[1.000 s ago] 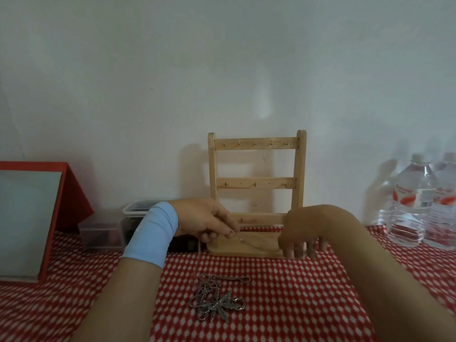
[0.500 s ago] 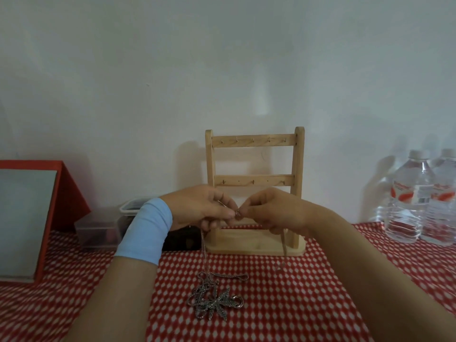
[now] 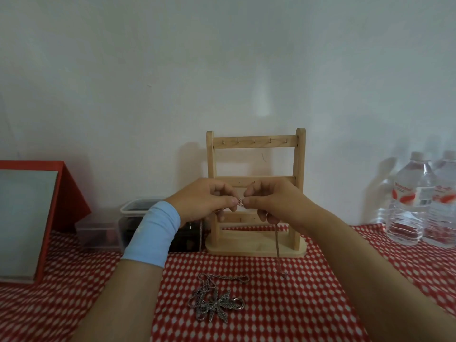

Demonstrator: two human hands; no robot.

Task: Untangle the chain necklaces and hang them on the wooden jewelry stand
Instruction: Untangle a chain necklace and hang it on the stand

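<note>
- The left hand [image 3: 204, 201] and the right hand [image 3: 269, 201] meet before the wooden jewelry stand [image 3: 299, 169], both pinching a chain necklace [image 3: 277, 240] at fingertip
- Its strands hang down below both hands
- The tangled chains [image 3: 214, 302] lie on the checked tablecloth [image 3: 308, 304], near the stand

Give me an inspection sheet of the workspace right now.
Surface: red-and-white checked tablecloth.
Job's things: wooden jewelry stand upright, visible hooks bare; chain held before it, strands hanging from both hands; tangled necklaces with leaf pendant on the cloth.
Clutter: clear plastic boxes left; two water bottles right; red-framed board far left.
Grippers: left hand and right hand both pinch the chain.
Cables: nothing seen.
Surroundings: white wall behind.
</note>
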